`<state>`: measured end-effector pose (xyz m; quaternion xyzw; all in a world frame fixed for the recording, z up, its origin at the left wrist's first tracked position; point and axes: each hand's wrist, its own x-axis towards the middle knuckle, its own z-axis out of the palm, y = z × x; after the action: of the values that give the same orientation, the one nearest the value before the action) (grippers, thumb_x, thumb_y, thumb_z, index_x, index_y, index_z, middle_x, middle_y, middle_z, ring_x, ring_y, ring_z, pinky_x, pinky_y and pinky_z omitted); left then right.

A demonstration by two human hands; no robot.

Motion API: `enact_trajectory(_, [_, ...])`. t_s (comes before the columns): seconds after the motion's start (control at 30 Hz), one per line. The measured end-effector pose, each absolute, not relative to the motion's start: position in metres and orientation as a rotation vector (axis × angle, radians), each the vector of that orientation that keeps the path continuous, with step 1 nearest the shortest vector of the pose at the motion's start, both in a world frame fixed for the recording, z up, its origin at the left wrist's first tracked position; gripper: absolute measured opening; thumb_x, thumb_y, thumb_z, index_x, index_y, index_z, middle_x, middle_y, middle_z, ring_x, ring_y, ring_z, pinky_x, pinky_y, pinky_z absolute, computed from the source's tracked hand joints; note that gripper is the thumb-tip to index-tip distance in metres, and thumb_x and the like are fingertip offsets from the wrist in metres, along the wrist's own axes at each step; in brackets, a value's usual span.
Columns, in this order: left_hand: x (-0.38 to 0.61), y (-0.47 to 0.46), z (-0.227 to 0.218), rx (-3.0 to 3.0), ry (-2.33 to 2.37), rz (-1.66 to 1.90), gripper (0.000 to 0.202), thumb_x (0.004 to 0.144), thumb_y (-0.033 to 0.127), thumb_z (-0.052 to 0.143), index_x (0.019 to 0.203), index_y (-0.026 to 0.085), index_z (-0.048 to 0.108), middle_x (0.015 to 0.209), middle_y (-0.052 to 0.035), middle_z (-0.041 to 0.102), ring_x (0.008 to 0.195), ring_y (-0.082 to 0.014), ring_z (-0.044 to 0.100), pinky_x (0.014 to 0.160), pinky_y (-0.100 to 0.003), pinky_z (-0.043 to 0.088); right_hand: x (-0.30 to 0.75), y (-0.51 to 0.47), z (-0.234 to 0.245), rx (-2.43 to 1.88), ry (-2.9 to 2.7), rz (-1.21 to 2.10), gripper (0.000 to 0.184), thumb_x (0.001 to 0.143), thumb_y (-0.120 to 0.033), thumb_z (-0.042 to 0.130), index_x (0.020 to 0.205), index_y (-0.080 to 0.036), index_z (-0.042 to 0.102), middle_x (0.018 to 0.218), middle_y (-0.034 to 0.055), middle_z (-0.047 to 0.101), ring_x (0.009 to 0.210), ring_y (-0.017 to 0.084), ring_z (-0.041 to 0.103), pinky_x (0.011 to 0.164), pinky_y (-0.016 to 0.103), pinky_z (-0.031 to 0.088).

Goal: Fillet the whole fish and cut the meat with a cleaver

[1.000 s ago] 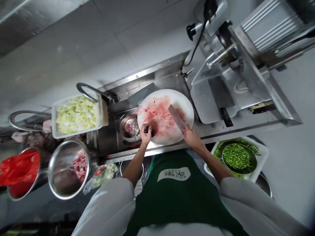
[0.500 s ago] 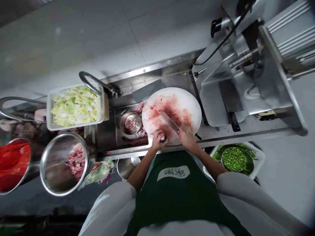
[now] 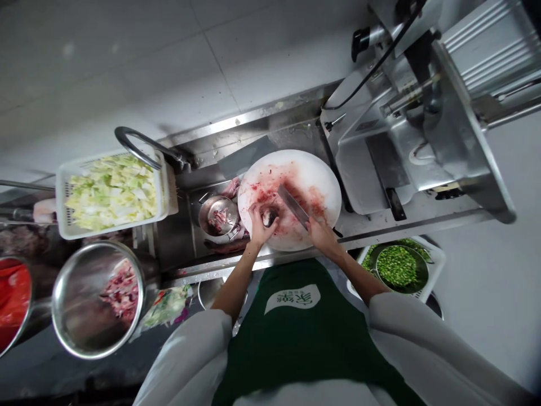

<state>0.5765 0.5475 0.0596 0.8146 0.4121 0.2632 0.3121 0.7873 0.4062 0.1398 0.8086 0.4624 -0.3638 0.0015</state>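
A round white cutting board [image 3: 315,172], smeared red, lies on the steel counter in front of me. My left hand [image 3: 258,225] is closed around a small dark piece of meat [image 3: 269,216] on the board's near left part. My right hand [image 3: 320,234] grips the handle of a cleaver [image 3: 292,206], whose blade points up and left and lies just right of the meat. A small steel bowl [image 3: 218,216] with meat scraps sits in the sink left of the board.
A white basket of chopped cabbage [image 3: 110,192] rests over the sink by a tap [image 3: 139,145]. A large steel bowl [image 3: 95,299] with meat stands lower left, a red bag [image 3: 12,293] beyond it. A slicing machine [image 3: 406,129] stands right; a bowl of chopped greens [image 3: 399,266] sits below it.
My left hand carried the meat from the board's near edge up onto the board. The cleaver followed it, staying close on its right. The view drifted slightly.
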Motion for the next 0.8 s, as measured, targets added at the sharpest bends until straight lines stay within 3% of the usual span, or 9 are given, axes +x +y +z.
enact_trajectory(0.1, [0.577, 0.545, 0.062, 2.111, 1.187, 0.563, 0.071, 0.087, 0.05, 0.077, 0.144, 0.019, 0.048, 0.137, -0.0178, 0.058, 0.132, -0.0331, 0.057, 0.115, -0.052, 0.048, 0.79, 0.409, 0.139, 2.555, 1.445, -1.142, 0.045, 0.114, -0.032, 0.036, 0.147, -0.011, 0.058, 0.12, 0.0217, 0.076, 0.115, 0.036, 0.072, 0.1, 0.041, 0.051])
enact_trajectory(0.3, [0.569, 0.564, 0.099, 2.35, 1.09, -0.04, 0.069, 0.078, 0.053, 0.086, 0.134, 0.021, 0.062, 0.132, -0.0183, 0.068, 0.13, -0.0449, 0.058, 0.113, -0.068, 0.042, 0.793, 0.408, 0.14, 2.548, 1.501, -1.134, 0.043, 0.114, -0.029, 0.036, 0.146, -0.011, 0.058, 0.123, 0.0218, 0.075, 0.119, 0.036, 0.071, 0.1, 0.04, 0.051])
enact_trajectory(0.4, [0.561, 0.572, 0.113, 2.323, 0.97, -0.166, 0.058, 0.077, 0.053, 0.088, 0.125, 0.025, 0.071, 0.125, -0.0135, 0.069, 0.127, -0.0424, 0.061, 0.112, -0.064, 0.046, 0.796, 0.41, 0.145, 2.539, 1.539, -1.139, 0.045, 0.113, -0.027, 0.036, 0.15, -0.009, 0.054, 0.126, 0.0225, 0.074, 0.12, 0.035, 0.071, 0.101, 0.04, 0.05])
enact_trajectory(0.53, [0.555, 0.552, 0.104, 2.265, 1.04, 0.292, 0.036, 0.093, 0.051, 0.073, 0.115, 0.022, 0.073, 0.131, -0.0142, 0.061, 0.127, -0.032, 0.06, 0.111, -0.049, 0.053, 0.79, 0.415, 0.157, 2.477, 1.553, -1.191, 0.042, 0.112, -0.02, 0.034, 0.145, -0.008, 0.057, 0.12, 0.0222, 0.076, 0.114, 0.035, 0.074, 0.099, 0.041, 0.052])
enact_trajectory(0.6, [0.556, 0.534, 0.09, 2.219, 1.141, 0.57, 0.029, 0.104, 0.048, 0.056, 0.11, 0.022, 0.069, 0.12, -0.0137, 0.061, 0.122, -0.029, 0.06, 0.109, -0.048, 0.053, 0.779, 0.42, 0.164, 2.462, 1.565, -1.197, 0.044, 0.11, -0.016, 0.035, 0.15, -0.005, 0.051, 0.117, 0.0223, 0.077, 0.112, 0.035, 0.075, 0.098, 0.042, 0.053])
enact_trajectory(0.7, [0.561, 0.516, 0.067, 2.185, 1.257, 0.799, 0.036, 0.11, 0.047, 0.039, 0.099, 0.023, 0.063, 0.104, -0.0131, 0.061, 0.111, -0.0295, 0.06, 0.105, -0.052, 0.051, 0.754, 0.429, 0.172, 2.439, 1.634, -1.227, 0.051, 0.108, -0.011, 0.036, 0.158, -0.005, 0.04, 0.117, 0.0202, 0.078, 0.112, 0.031, 0.075, 0.097, 0.039, 0.054])
enact_trajectory(0.8, [0.568, 0.516, 0.053, 2.191, 1.267, 0.94, 0.047, 0.111, 0.055, 0.028, 0.094, 0.023, 0.059, 0.102, -0.0137, 0.062, 0.105, -0.0293, 0.059, 0.101, -0.052, 0.049, 0.73, 0.44, 0.172, 2.369, 1.703, -1.303, 0.048, 0.107, -0.009, 0.033, 0.153, -0.007, 0.044, 0.117, 0.0181, 0.078, 0.111, 0.028, 0.075, 0.096, 0.036, 0.055])
